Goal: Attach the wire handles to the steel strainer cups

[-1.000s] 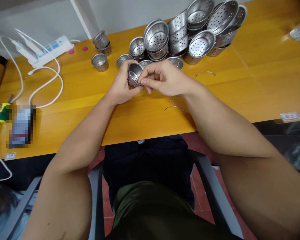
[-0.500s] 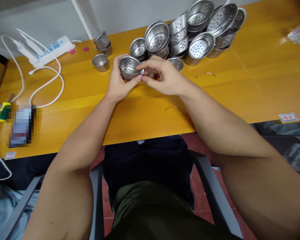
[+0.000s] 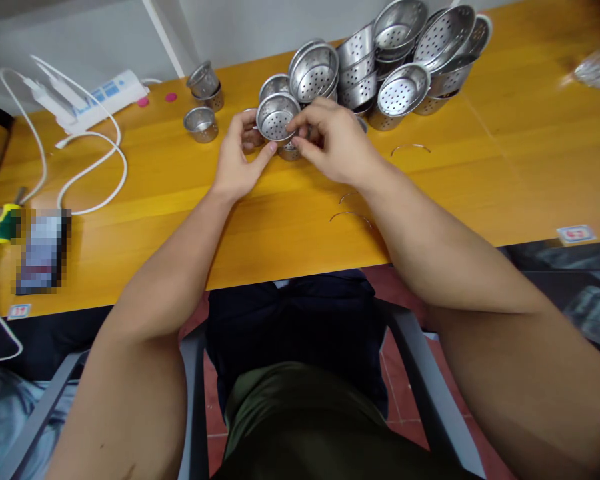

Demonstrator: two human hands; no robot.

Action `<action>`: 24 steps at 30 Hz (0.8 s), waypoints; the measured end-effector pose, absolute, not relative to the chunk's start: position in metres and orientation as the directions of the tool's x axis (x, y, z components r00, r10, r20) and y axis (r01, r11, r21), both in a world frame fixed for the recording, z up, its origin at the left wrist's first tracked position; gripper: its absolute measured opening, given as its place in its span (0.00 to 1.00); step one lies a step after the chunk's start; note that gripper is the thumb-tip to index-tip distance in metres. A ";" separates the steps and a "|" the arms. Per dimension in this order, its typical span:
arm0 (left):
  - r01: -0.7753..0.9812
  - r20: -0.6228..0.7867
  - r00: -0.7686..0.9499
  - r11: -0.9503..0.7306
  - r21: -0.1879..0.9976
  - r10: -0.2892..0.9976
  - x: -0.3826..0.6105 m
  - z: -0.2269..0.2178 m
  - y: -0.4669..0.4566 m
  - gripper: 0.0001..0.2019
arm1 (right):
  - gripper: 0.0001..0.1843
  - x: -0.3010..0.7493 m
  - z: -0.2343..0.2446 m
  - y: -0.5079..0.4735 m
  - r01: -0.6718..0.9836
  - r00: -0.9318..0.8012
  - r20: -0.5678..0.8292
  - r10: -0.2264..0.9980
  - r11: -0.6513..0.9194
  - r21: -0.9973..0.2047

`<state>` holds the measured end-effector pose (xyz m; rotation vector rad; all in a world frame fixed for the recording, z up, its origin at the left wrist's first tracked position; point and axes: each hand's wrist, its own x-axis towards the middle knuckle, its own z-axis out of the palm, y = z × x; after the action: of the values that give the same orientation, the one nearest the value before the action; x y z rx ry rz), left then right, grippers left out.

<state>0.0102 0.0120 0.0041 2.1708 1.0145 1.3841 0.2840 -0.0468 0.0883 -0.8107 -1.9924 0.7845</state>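
A small perforated steel strainer cup (image 3: 277, 117) is held above the yellow table (image 3: 180, 200) between both hands. My left hand (image 3: 237, 160) cradles it from the left, thumb and fingers curled at its side. My right hand (image 3: 333, 140) pinches its right rim with fingertips. Directly below the cup, another small steel cup (image 3: 289, 152) rests on the table. Thin wire handles (image 3: 351, 215) lie on the table just under my right wrist.
A heap of stacked steel strainer cups (image 3: 395, 60) fills the table's far side. Small cups (image 3: 200, 124) stand to the left. A white power strip (image 3: 105, 97) with looping cables lies far left, with a blurred object (image 3: 43, 250) and a green tool (image 3: 3, 223).
The strainer cup has been turned from tilted sideways to upright and carried away from me, toward the heap. Both hands moved with it.
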 end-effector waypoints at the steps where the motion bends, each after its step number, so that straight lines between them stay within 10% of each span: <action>1: 0.363 0.622 0.261 -0.672 0.646 0.738 0.010 0.002 0.014 0.40 | 0.20 0.286 0.086 -0.043 0.271 -0.438 0.479 0.761 0.620 -0.736; 15: 0.304 0.598 0.418 -0.726 0.617 0.684 0.004 -0.012 0.015 0.47 | 0.20 0.307 0.077 -0.022 0.275 -0.486 0.576 0.657 0.741 -0.613; 24: 0.758 0.711 0.022 -0.476 0.447 0.703 -0.080 0.004 0.057 0.34 | 0.17 0.307 0.079 -0.023 0.399 -0.429 0.584 0.689 0.724 -0.562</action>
<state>-0.0796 0.0568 0.0040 2.2858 1.6361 1.5266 0.3070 -0.0235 0.0785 -0.8233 -2.0726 0.4321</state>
